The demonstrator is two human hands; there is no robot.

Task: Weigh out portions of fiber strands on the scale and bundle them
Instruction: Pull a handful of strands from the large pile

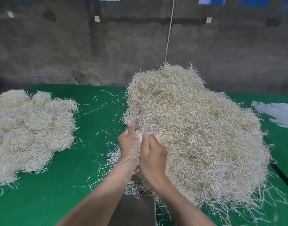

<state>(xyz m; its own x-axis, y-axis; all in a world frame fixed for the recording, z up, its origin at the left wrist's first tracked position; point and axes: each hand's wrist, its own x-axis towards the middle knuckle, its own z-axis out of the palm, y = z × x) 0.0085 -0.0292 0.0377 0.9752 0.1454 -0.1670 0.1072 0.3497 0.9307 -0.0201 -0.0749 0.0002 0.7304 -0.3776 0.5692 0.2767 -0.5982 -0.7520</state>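
The tuft (140,136) of strands sits at the near-left edge of the big pile (197,136), drawn up between both hands, just beyond the scale (133,209) at the near edge of the counter (66,193). The strands are tangled, so pulling the tuft free will likely drag neighbours along. The portion could come away bigger than meant, or shed strands onto the counter short of the scale. A few hang loose between the wrists.

The left hand (128,144) stands on edge, thumb up against the tuft. The right hand (153,154) presses in from the other side, thumb on top. Both grips hold the tuft, fingers buried in fibre. The forearms run in close together and nearly meet at the wrists.

A paler heap (30,131) lies well apart to the left — white slips (278,113) at far right.
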